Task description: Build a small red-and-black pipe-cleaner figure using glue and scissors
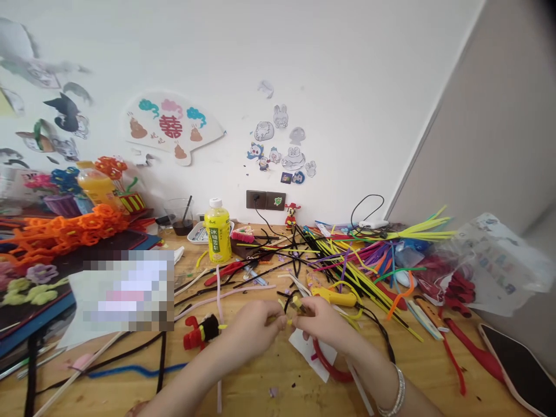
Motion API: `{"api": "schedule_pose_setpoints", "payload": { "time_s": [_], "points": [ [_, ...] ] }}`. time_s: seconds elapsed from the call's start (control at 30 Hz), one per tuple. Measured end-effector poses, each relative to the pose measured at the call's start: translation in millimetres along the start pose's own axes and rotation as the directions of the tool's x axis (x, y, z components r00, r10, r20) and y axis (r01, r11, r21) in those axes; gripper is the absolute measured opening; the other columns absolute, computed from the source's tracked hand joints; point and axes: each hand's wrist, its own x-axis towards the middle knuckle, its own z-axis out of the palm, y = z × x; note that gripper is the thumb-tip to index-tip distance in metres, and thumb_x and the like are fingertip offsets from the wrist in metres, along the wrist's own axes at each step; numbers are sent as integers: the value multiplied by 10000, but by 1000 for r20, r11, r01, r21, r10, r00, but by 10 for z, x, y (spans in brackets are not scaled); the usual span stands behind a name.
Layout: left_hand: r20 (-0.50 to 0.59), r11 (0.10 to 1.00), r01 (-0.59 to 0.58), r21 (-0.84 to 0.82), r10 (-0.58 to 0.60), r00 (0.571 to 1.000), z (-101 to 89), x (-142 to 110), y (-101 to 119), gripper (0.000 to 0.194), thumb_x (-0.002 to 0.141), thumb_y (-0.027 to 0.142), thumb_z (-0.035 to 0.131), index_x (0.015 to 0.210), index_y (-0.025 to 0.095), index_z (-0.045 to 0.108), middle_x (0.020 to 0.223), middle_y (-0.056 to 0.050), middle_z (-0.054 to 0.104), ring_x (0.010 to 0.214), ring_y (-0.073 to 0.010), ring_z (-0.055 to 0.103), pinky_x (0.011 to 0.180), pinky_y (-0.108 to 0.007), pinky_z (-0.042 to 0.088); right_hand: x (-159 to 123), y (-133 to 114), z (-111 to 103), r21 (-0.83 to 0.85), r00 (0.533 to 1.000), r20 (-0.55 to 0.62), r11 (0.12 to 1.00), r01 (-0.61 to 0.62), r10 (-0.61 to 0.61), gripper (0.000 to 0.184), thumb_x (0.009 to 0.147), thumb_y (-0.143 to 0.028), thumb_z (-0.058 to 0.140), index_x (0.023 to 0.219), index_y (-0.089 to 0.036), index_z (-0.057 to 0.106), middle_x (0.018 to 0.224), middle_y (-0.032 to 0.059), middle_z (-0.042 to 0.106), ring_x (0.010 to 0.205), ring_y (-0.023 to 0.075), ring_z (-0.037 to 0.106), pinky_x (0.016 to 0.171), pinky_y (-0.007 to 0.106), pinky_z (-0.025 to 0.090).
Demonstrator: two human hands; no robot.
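Over the wooden workbench (417, 370), the left hand (252, 329) and the right hand (324, 324) are close together, and both pinch a small twist of yellow and black pipe cleaner (296, 303) just above a white paper card (309, 354).

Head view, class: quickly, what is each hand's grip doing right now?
Left hand: closed, pinching a yellow pipe cleaner.
Right hand: closed, pinching a black and yellow pipe cleaner twist.

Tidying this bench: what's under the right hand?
A white paper card and a red loop lie below the right hand; anything directly beneath the palm is hidden.
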Motion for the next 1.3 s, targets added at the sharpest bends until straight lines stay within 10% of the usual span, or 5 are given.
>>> {"api": "schedule_pose_setpoints", "payload": {
  "time_s": [0.4, 0.9, 1.1, 1.3],
  "points": [
    [-111, 985, 54, -165, -73, 991, -43, 78, -39, 304, 770, 331, 397, 631, 156, 603, 576, 22, 546, 564, -143, 481, 544, -232, 344, 36, -13, -24, 233, 996, -86, 972, 37, -18, 287, 618, -403, 656, 721, -153, 560, 594, -48, 484, 442, 60, 382, 452, 204, 377],
    [-169, 996, 52, 67, -40, 985, 101, -17, 92, 246, 806, 266, 414, 748, 191, 641, 697, -47, 675, 612, -183, 570, 527, -241, 335, 66, 118, 43, -172, 961, -193, 971, 165, -198, 209, 722, -355, 565, 642, -162, 560, 571, -21, 500, 552, 121, 436, 489, 216, 339],
    [-297, 971, -52, -233, -20, 955, 104, 31, 42, 224, 805, 272, 434, 715, 169, 613, 701, -37, 632, 673, -170, 558, 615, -247, 404, 48, 118, 90, 25, 951, -265, 985, 172, -159, 217, 669, -346, 630, 769, -157, 595, 692, 12, 585, 616, 151, 511, 528, 233, 392],
    [-388, 747, -196, -635, -89, 917, 118, 93, -42, 290, 697, 454, 601, 683, 165, 604, 754, -37, 583, 757, -186, 562, 716, -292, 450, 32, 80, 177, 215, 959, -250, 958, 193, -137, 292, 634, -354, 678, 851, -171, 610, 767, 25, 625, 692, 178, 556, 572, 250, 419]
  ]
}}
